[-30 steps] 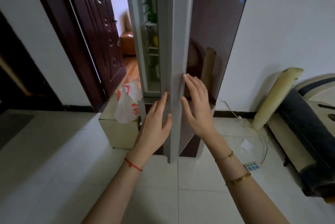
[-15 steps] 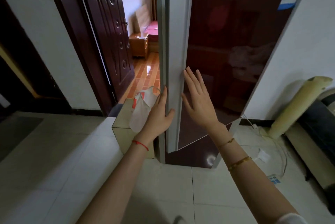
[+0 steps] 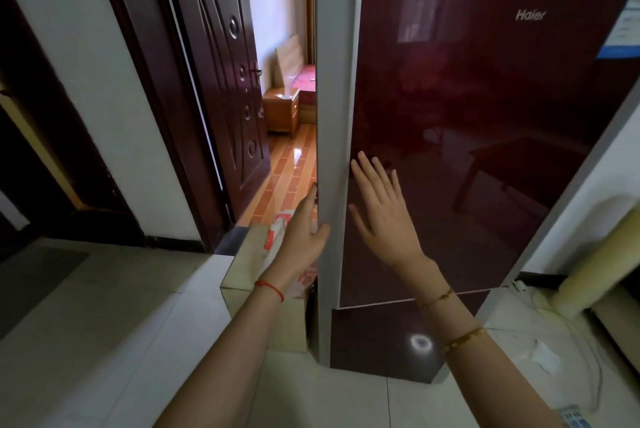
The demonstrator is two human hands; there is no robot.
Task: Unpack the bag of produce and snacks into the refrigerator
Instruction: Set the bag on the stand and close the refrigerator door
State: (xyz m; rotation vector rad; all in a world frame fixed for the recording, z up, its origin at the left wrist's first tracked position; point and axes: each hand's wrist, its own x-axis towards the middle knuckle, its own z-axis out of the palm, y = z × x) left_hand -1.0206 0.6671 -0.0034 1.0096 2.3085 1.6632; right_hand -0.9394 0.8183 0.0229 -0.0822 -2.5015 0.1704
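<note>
The dark red refrigerator door (image 3: 485, 109) fills the upper right, with its grey side edge (image 3: 334, 123) facing me and the interior hidden. My right hand (image 3: 381, 213) lies flat and open against the glossy door front. My left hand (image 3: 304, 233) rests with fingers spread on the grey edge, holding nothing. A white plastic bag with red print (image 3: 277, 237) sits on a beige box (image 3: 247, 265) just left of the fridge, partly hidden behind my left wrist.
A dark wooden room door (image 3: 221, 81) stands open at the left, leading to a wooden floor and a small cabinet (image 3: 280, 109). A cream roll (image 3: 602, 261) leans by the right wall. Cables and a power strip (image 3: 571, 415) lie on the tiled floor.
The refrigerator door has swung from ajar, with shelves showing, to nearly flush, so the interior is hidden. Both hands stayed on the door and followed it.
</note>
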